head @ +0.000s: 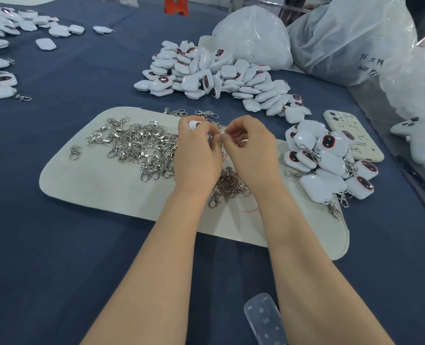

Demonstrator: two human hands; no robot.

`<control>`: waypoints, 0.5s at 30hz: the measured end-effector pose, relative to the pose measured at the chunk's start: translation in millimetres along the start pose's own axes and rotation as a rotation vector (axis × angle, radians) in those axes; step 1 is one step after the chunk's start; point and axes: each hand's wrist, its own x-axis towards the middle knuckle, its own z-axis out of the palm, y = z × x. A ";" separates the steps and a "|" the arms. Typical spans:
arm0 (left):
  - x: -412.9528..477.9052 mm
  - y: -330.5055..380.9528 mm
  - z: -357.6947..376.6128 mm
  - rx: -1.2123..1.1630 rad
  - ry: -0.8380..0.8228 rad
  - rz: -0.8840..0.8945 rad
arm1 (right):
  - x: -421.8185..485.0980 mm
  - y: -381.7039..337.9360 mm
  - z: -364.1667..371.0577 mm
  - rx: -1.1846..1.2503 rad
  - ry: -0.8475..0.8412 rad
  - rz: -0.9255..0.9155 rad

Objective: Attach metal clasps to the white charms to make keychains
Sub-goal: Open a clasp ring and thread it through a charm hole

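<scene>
My left hand (197, 153) grips a white charm (194, 125), of which only the top edge shows above the fingers. My right hand (250, 148) pinches a small metal clasp (222, 130) right against that charm; both hands meet over the pale felt mat (87, 180). A heap of loose silver clasps (141, 148) lies on the mat to the left of my hands, and a smaller bunch (227, 186) sits between my wrists. A big pile of bare white charms (214, 73) lies behind the mat. Charms with clasps on them (328, 160) are stacked at the right.
A cream phone case (355, 135) lies right of the stack. Large plastic bags (256, 36) stand at the back right. More white charms (0, 78) are spread at the far left on the blue cloth. A clear plastic piece (265, 319) lies near the front edge.
</scene>
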 end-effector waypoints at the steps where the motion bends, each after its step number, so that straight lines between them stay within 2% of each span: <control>1: -0.1 0.1 0.3 0.003 0.002 0.001 | 0.2 0.1 0.3 0.003 -0.002 -0.001; 15: -2.2 4.7 -1.3 0.000 0.012 -0.007 | 0.0 0.6 0.8 0.031 -0.002 0.021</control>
